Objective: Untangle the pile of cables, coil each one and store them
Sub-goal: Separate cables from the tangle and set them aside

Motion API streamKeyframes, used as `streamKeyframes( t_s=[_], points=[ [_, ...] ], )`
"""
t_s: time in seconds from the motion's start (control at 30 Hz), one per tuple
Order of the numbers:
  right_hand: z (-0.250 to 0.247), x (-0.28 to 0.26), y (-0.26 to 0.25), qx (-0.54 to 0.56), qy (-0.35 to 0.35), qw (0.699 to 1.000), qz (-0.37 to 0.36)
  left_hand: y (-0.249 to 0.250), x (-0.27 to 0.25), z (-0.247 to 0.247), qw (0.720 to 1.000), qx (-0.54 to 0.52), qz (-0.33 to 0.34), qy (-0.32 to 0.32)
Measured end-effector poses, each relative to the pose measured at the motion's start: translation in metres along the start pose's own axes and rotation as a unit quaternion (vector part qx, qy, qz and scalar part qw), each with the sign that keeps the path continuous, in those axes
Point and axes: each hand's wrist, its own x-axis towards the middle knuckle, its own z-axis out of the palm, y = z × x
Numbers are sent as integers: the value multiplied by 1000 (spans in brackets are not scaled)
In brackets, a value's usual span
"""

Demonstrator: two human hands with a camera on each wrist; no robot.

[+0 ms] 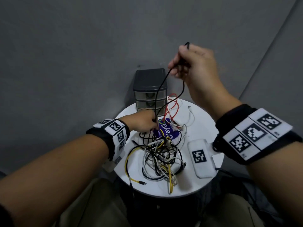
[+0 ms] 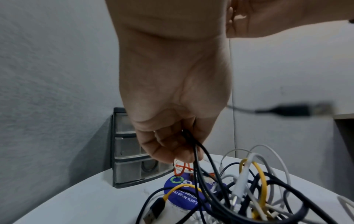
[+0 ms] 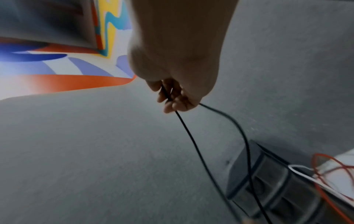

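Overhead, the right hand point(image 1: 195, 63) pinches a black cable point(image 1: 161, 89); the left hand point(image 1: 144, 122) grips its strands at the pile point(image 1: 161, 158)

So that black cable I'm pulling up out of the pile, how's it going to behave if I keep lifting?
The black cable probably stays floppy: it hangs in slack strands from your right hand. It likely drags neighbours, since it runs down into the tangled pile beside your left hand. It looks thin and light.

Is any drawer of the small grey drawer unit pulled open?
No, in the head view all three drawers of the drawer unit sit flush and closed.
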Motion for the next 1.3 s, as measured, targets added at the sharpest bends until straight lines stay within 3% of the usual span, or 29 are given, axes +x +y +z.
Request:
streamKeyframes(
  t_s=[0.13, 0.27, 0.33, 0.47, 0.67, 0.87, 0.93, 1.13, 1.3],
  points=[
    [-14, 9, -20, -9, 57, 996, -62, -7, -7, -6, 999, 42, 16, 13],
    [-46, 12, -30, -160, 89, 981, -72, -16, -12, -10, 999, -33, -19, 11],
    [-60, 10, -25, -238, 67, 968, -34, -18, -13, -11, 994, -93, -53, 4],
    [-80, -3, -6, -319, 10, 946, 60, -17, -16, -14, 991, -98, -88, -5],
    [-87, -22, 28, -315, -44, 929, 187, -6, -18, -17, 975, -205, -85, -17],
    [-66, -44, 40, -246, -289, 897, 227, 7, -25, -19, 955, -286, -70, -33],
    [-62, -47, 40, -220, -334, 882, 248, 8, -26, -18, 948, -305, -85, -27],
    [-60, -44, 60, -368, -281, 854, 237, 2, -29, -16, 939, -330, -89, -37],
    [-55, -44, 56, -480, -337, 777, 231, -1, -34, -15, 932, -348, -60, -82]
  ],
)
